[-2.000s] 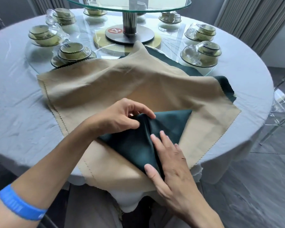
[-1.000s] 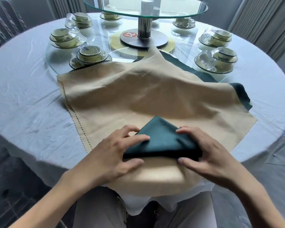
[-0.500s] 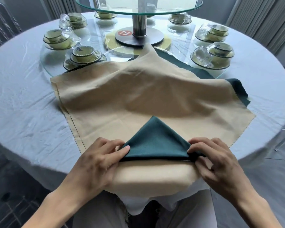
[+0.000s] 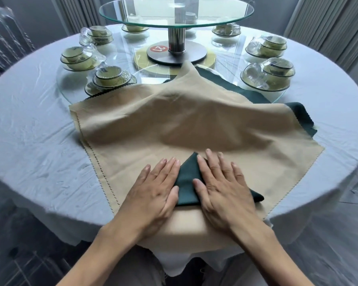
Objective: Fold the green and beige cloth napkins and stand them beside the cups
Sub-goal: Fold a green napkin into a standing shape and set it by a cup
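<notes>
While the left hand [image 4: 153, 195] and right hand [image 4: 225, 193] press flat, fingers [image 4: 210, 162] spread and gripping nothing, a folded dark green cloth triangle [image 4: 186, 182] lies atop the spread beige cloth napkin [image 4: 174, 120].

Round table [image 4: 29, 124], grey curtains [image 4: 326, 21], grey floor [image 4: 328, 244].

Looks like a restaurant banquet room. Round table [image 4: 29, 129] under a pale cloth, glass turntable [image 4: 176, 11] at upper centre with a red number tag [image 4: 158, 49], wrapped cup-and-bowl sets [image 4: 111, 78] ringed around, clear chair [image 4: 2, 36] at upper left.
</notes>
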A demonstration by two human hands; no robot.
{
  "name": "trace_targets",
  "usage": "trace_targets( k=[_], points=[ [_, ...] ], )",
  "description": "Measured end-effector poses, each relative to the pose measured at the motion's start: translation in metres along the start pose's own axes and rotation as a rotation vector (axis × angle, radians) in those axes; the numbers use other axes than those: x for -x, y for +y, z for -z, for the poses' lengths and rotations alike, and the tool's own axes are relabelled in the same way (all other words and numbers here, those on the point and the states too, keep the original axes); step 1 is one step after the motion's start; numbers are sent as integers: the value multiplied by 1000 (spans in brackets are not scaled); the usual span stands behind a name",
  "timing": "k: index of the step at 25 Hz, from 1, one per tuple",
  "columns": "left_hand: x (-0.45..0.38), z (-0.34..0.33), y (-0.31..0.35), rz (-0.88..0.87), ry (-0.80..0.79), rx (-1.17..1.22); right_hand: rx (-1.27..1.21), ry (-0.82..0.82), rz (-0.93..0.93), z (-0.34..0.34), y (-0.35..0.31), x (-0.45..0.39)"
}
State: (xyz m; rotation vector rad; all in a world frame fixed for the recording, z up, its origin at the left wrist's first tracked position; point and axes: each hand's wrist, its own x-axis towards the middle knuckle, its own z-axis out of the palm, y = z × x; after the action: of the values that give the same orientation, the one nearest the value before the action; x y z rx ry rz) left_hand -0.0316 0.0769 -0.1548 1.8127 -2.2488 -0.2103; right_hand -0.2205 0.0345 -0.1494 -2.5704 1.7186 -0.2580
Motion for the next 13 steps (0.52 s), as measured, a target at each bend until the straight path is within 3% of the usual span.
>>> trace_targets(
  k=[6,10,13],
  points=[
    [1,22,-2,17,67,-17,21,20,-99,6,50,25],
    [-45,47,12,186,-212,355,-20,112,46,20,39,5],
    [-58,49,14,244,-256,811,-287,-32,31,40,41,-11]
  ],
)
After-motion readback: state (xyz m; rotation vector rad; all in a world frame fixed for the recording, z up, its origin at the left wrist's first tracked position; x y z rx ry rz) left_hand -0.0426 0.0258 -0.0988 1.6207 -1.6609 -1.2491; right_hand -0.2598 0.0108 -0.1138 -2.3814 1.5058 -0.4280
